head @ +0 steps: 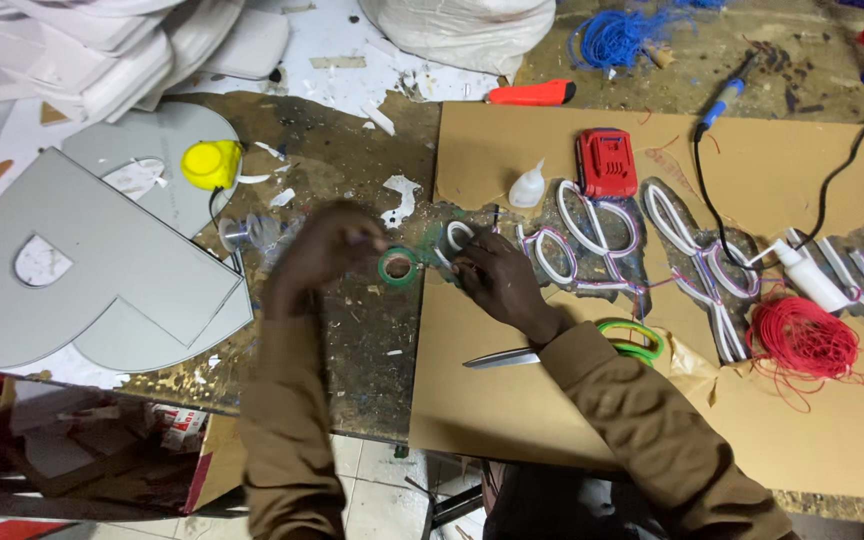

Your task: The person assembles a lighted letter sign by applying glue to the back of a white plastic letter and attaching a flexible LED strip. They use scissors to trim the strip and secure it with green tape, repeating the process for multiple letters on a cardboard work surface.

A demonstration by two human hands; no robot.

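My left hand point(324, 250) is blurred and sits just left of a small green tape roll point(398, 267) on the worn bench; its fingers pinch toward the roll, but whether it grips the roll or a strip of tape I cannot tell. My right hand point(492, 280) rests at the left end of the white neon-style tubing letters point(592, 245) lying on the brown cardboard sheet point(512, 400), fingertips pressed on the first white loop point(457, 238). Both arms wear brown sleeves.
Scissors with green handles point(632, 340) lie under my right forearm. A red battery pack point(607, 162), white glue bottles point(527, 187), red wire coil point(804, 335), blue soldering iron point(722, 100), orange cutter point(532, 94) and blue wire point(617, 35) lie around. A grey letter cut-out point(102, 270) and yellow cap point(212, 163) sit left.
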